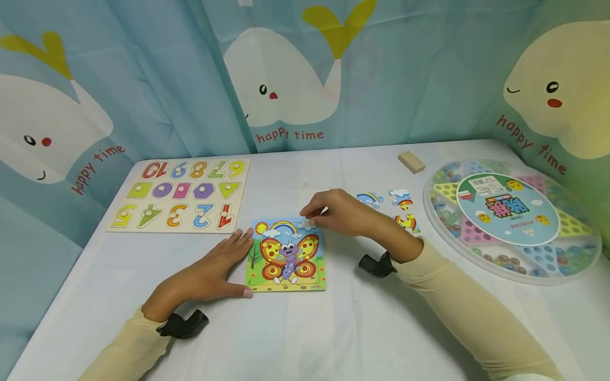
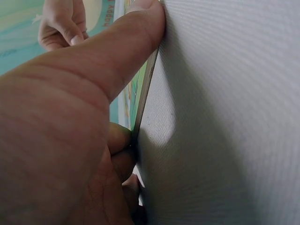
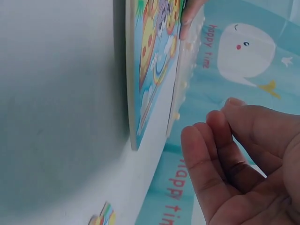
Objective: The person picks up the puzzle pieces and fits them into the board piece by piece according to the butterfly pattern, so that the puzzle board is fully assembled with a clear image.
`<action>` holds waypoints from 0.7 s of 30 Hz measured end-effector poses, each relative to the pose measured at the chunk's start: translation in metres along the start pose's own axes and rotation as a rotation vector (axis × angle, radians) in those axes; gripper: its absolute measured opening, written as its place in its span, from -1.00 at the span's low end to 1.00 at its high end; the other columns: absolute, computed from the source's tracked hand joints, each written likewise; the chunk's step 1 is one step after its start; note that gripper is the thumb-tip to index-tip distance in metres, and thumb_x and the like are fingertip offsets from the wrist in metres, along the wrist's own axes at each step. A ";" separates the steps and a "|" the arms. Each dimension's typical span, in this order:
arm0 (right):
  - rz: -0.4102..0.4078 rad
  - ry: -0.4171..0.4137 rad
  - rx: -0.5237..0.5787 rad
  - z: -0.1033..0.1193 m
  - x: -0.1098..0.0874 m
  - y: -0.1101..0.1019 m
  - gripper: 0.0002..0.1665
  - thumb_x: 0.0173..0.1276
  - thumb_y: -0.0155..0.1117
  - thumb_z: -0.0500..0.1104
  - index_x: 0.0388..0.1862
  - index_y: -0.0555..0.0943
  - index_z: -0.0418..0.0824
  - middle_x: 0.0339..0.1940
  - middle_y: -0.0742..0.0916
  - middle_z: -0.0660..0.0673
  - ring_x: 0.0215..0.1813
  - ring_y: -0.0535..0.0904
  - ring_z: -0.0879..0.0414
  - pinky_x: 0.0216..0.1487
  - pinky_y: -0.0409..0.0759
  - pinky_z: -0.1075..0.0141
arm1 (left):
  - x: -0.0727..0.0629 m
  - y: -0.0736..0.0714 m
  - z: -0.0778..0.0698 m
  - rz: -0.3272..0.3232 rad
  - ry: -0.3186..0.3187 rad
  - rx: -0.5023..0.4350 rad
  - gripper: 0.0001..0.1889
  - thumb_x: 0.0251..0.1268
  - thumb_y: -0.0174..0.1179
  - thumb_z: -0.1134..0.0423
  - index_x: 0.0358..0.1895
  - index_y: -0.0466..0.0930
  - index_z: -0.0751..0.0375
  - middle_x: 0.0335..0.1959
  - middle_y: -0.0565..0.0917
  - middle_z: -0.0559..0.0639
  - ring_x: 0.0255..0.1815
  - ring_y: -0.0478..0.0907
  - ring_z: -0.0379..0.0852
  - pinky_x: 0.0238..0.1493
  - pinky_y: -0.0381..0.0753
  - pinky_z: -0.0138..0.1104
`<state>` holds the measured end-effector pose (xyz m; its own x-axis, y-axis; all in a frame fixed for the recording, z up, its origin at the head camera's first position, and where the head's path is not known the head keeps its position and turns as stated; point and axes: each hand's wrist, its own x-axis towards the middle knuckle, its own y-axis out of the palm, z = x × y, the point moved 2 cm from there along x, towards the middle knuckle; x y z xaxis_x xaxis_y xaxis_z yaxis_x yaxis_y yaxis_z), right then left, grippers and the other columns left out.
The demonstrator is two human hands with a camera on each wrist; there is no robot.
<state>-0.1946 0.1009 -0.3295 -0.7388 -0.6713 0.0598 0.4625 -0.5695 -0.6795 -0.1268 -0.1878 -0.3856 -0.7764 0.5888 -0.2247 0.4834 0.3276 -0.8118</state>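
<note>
A square butterfly puzzle board (image 1: 288, 259) lies on the white-covered table. My left hand (image 1: 209, 272) rests at its left side, the thumb by the lower left corner and the other fingertips at the upper left edge. The left wrist view shows that thumb (image 2: 126, 47) along the board's edge. My right hand (image 1: 340, 211) hovers over the board's upper right corner, fingers loosely bent. In the right wrist view the thumb and fingertips (image 3: 192, 136) come close together, with nothing visible between them. Several loose puzzle pieces (image 1: 369, 199) lie beyond the right forearm, partly hidden by it.
A number-and-shape peg board (image 1: 186, 191) lies at the back left. On the right is a round, clear marble game box (image 1: 507, 209) with a blue label. A small wooden block (image 1: 411, 162) sits near the back edge, before a whale-print curtain (image 1: 286, 79).
</note>
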 end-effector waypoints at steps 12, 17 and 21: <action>-0.036 0.038 -0.046 -0.016 -0.019 -0.018 -0.76 0.29 0.30 -0.40 -0.06 0.70 -0.37 -0.18 0.72 -0.13 -0.13 0.62 0.07 -0.06 0.64 0.25 | 0.004 0.002 0.000 0.004 -0.021 0.002 0.15 -0.02 0.43 -0.20 0.56 -0.06 0.14 0.59 -0.18 -0.11 0.57 -0.37 -0.03 0.49 -0.25 0.02; -0.015 0.079 -0.066 -0.022 -0.027 -0.024 -0.75 0.29 0.29 -0.40 -0.05 0.70 -0.37 -0.16 0.72 -0.15 -0.12 0.62 0.06 -0.09 0.62 0.22 | 0.002 0.001 0.000 0.009 -0.018 0.001 0.15 -0.01 0.43 -0.19 0.56 -0.07 0.16 0.59 -0.19 -0.10 0.57 -0.37 -0.02 0.49 -0.25 0.02; 0.009 0.097 -0.075 -0.027 -0.032 -0.028 -0.75 0.29 0.30 -0.38 -0.05 0.69 -0.40 -0.15 0.72 -0.16 -0.14 0.61 0.06 -0.09 0.62 0.22 | 0.001 0.001 0.001 0.011 -0.017 -0.002 0.15 0.00 0.42 -0.19 0.56 -0.08 0.16 0.59 -0.19 -0.09 0.57 -0.36 -0.01 0.49 -0.24 0.02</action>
<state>-0.1972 0.1512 -0.3320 -0.7803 -0.6252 -0.0152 0.4344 -0.5243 -0.7324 -0.1272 -0.1878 -0.3866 -0.7780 0.5794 -0.2429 0.4927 0.3229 -0.8081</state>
